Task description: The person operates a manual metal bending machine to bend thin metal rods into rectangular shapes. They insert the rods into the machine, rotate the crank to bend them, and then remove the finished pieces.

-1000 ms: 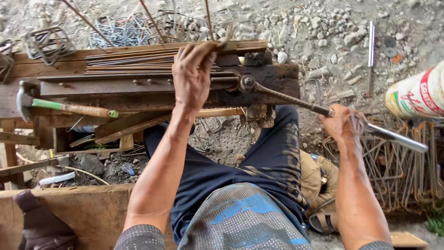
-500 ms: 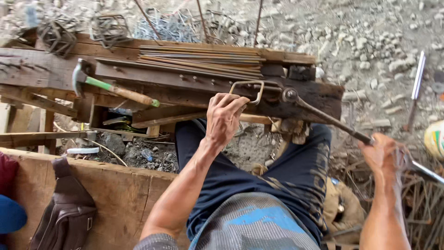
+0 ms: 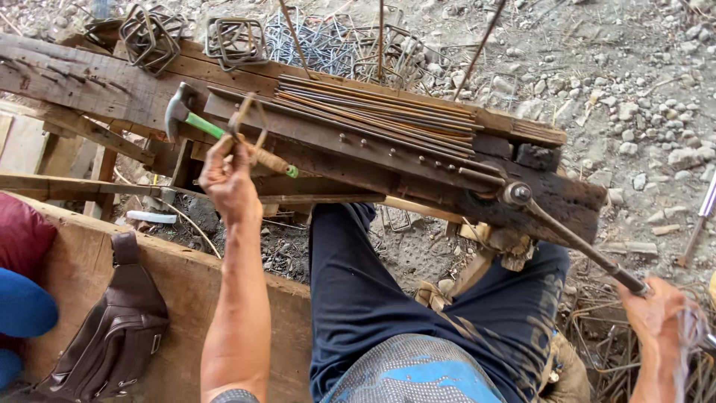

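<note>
At bench front, left of centre: left hand (image 3: pixel 227 183), fingers closed on a bent wire stirrup (image 3: pixel 248 123), raised just above the hammer (image 3: pixel 224 134) with green-and-wood handle. Lower right, at frame edge: right hand (image 3: pixel 660 313), wrapped around the long metal lever (image 3: pixel 578 242) pivoted at the wooden bench (image 3: pixel 89 78). Along bench top: bundle of straight rusty rods (image 3: pixel 373 112). Behind bench: finished square stirrups (image 3: pixel 235 41). Lower left, on plank: brown pouch (image 3: pixel 112 332).

single head cam, looks steeply down from above, close over wooden worktop (image 3: pixel 89 82), own lap, gravel ground (image 3: pixel 597 67) beyond.
</note>
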